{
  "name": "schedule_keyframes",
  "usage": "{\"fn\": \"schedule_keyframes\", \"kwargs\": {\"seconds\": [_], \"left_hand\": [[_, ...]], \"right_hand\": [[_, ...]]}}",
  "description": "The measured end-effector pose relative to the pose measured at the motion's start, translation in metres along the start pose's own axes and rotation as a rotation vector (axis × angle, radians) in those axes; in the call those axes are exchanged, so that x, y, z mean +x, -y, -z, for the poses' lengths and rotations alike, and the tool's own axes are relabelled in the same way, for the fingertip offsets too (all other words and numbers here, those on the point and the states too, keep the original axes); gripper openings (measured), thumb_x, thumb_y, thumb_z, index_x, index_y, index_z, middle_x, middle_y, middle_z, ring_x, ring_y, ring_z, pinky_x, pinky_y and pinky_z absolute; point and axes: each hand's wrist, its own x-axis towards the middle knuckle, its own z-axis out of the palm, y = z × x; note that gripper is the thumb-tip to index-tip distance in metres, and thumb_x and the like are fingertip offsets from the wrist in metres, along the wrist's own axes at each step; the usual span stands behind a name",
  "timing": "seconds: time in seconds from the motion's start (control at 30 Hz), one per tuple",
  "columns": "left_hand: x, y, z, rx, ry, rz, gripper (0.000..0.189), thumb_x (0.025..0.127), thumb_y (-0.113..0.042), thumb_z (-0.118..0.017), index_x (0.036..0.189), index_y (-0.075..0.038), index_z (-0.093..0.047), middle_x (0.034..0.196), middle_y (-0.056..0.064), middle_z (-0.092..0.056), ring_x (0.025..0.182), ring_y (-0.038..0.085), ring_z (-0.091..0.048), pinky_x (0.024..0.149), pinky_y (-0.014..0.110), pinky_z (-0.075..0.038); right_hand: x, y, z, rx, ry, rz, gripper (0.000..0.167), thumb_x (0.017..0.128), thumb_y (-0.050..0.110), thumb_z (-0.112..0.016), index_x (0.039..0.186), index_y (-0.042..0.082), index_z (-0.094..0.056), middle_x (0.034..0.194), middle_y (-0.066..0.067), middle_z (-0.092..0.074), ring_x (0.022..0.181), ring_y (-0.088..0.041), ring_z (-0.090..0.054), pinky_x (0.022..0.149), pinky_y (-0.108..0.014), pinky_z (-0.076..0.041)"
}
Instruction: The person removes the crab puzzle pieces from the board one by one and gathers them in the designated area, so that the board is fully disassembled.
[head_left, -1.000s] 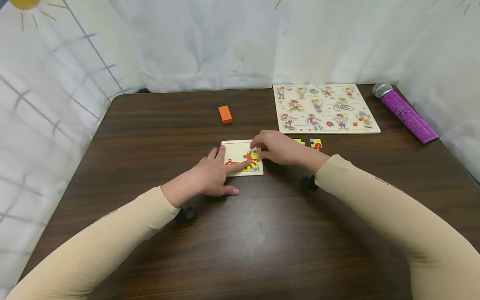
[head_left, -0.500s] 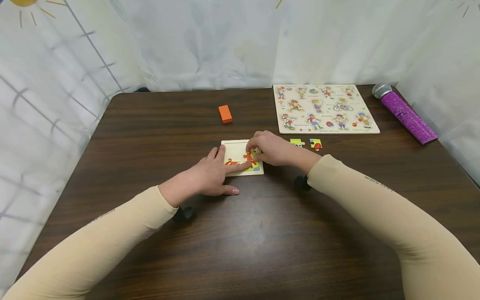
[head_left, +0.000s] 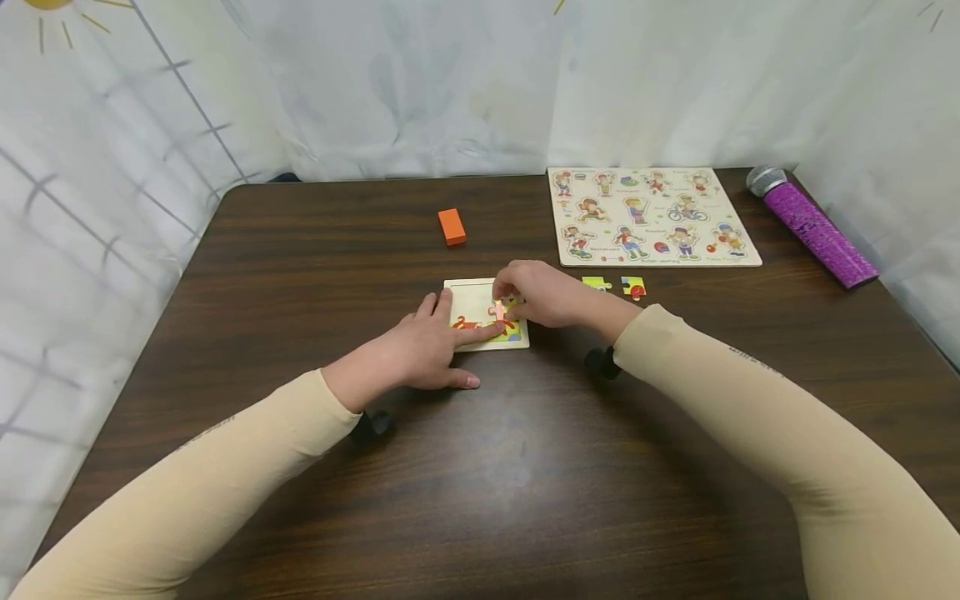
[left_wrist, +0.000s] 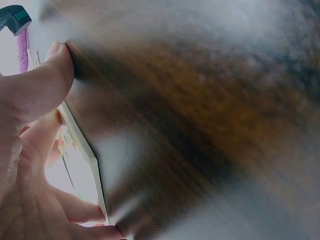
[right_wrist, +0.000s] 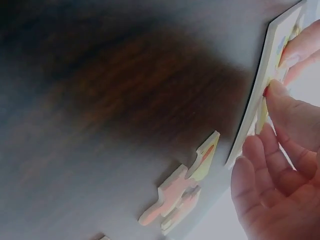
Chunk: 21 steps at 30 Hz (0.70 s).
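Observation:
A small wooden puzzle tray (head_left: 471, 295) lies on the table with red, yellow and green pieces along its lower and right side. My left hand (head_left: 422, 354) rests on its left side, index finger stretched over the lower pieces, thumb on the tabletop. At the tray's right side, my right hand (head_left: 546, 295) pinches a jigsaw piece (right_wrist: 261, 115) between thumb and fingers, tilted against the tray in the right wrist view. The fingers hide much of that piece in the head view. Two loose jigsaw pieces (head_left: 596, 283) (head_left: 633, 287) lie right of the tray.
An orange block (head_left: 452, 227) lies behind the tray. At the back right is a larger picture puzzle board (head_left: 652, 218) with figures of children. A purple glittery microphone (head_left: 813, 227) lies at the table's right edge. White curtains hang behind the table.
My right hand has moved left from the tray's right edge, bringing its fingertips over the tray's right part. It has hardly moved in the last half second. My left hand has stayed in place.

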Motion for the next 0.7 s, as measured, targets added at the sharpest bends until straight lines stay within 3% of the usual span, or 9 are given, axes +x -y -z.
{"fn": "schedule_keyframes", "kwargs": {"seconds": [0.4,0.53,0.7], "left_hand": [[-0.001,-0.002,0.001,-0.027,0.013,0.009,0.078,0.093,-0.057,-0.068,0.16,-0.046,-0.028,0.165,0.039,0.001,0.152,0.059,-0.009,0.119,0.065,-0.027],[-0.001,-0.002,0.001,-0.028,0.012,0.01,0.079,0.093,-0.056,-0.068,0.16,-0.046,-0.027,0.164,0.039,0.0,0.152,0.059,-0.01,0.119,0.065,-0.028],[-0.001,-0.002,0.001,-0.025,0.009,0.012,0.08,0.093,-0.056,-0.069,0.16,-0.048,-0.026,0.164,0.039,-0.002,0.152,0.059,-0.012,0.118,0.064,-0.03]], "right_hand": [[-0.001,-0.005,0.0,0.146,-0.048,0.003,0.013,0.095,0.01,-0.073,0.108,0.007,-0.073,0.091,-0.005,-0.069,0.084,-0.018,-0.06,0.08,-0.032,-0.051],[-0.004,-0.005,0.001,0.169,-0.067,0.0,0.009,0.095,0.012,-0.073,0.103,0.008,-0.074,0.09,-0.004,-0.071,0.082,-0.018,-0.06,0.078,-0.032,-0.05],[-0.015,-0.011,0.01,0.246,-0.135,-0.018,0.011,0.097,0.012,-0.071,0.108,0.008,-0.072,0.096,-0.006,-0.074,0.083,-0.019,-0.064,0.078,-0.033,-0.051]]}}
